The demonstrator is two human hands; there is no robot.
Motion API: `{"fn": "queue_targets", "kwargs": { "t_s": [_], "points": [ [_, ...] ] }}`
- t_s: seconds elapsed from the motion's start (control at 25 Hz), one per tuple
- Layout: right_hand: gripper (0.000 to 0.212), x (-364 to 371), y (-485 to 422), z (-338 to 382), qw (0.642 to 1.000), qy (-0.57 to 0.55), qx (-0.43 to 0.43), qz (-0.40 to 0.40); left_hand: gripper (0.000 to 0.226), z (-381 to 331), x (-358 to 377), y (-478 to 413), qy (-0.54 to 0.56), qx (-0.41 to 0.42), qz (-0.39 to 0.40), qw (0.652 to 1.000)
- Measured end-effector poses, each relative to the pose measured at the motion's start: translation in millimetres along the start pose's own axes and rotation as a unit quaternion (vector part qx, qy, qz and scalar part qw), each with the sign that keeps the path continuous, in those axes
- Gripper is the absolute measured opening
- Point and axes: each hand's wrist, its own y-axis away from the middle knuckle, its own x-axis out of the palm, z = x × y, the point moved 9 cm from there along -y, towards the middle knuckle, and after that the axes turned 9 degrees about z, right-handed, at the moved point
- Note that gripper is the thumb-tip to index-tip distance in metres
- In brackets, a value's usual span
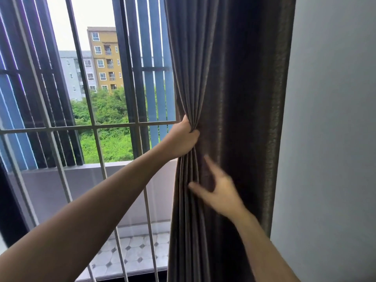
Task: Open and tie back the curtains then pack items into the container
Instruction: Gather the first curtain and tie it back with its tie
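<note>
Curtain [227, 88], dark woven pleats, bunched in left hand [183, 139]'s fingers [194, 132].

The left hand [183, 139] grips the dark brown pleated fabric curtain [227, 98], bunched right beside the grey wall [329, 119]; the blurred right hand [219, 190] spreads open against its folds below.

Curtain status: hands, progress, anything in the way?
Left hand grips gathered curtain. Right hand open, blurred, by folds below. Not yet tied back; nothing blocking.
</note>
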Motion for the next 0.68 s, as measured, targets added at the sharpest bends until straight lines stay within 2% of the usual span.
{"fn": "queue_targets", "kwargs": {
  "t_s": [0.04, 0.08, 0.12, 0.16, 0.24, 0.32, 0.4, 0.52, 0.68],
  "points": [
    [0.067, -43, 5, 13, 0.988, 0.024, -0.057, -0.141, 0.042, 4, -2, 1, 0.005, 0.002, -0.001, 1.000],
    [0.063, -85, 16, 25, 0.955, 0.068, -0.086, -0.277, 0.043, 6, -2, 1, 0.012, 0.004, 0.001, 1.000],
    [0.067, -122, 24, 31, 0.919, 0.096, -0.082, -0.373, 0.043, 8, -2, 0, 0.019, 0.007, 0.003, 1.000],
    [0.077, -151, 23, 32, 0.904, 0.102, -0.055, -0.411, 0.043, 9, -1, -1, 0.027, 0.009, 0.004, 1.000],
    [0.091, -182, 2, 13, 0.935, 0.033, 0.002, -0.354, 0.043, 11, 0, -4, 0.040, 0.014, 0.003, 0.999],
    [0.081, -169, -20, -3, 0.969, -0.005, 0.024, -0.245, 0.046, 10, 4, -6, 0.056, 0.026, 0.007, 0.998],
    [0.075, -126, -30, -16, 0.991, 0.026, 0.036, -0.123, 0.047, 6, 10, -7, 0.077, 0.042, 0.024, 0.996],
    [0.069, -55, -20, -30, 0.999, 0.009, 0.037, 0.018, 0.046, 0, 17, -9, 0.089, 0.053, 0.040, 0.994],
    [0.066, -13, -13, -34, 0.994, -0.036, 0.059, 0.089, 0.052, 0, 18, -13, 0.085, 0.044, 0.035, 0.995]
  ]
}}
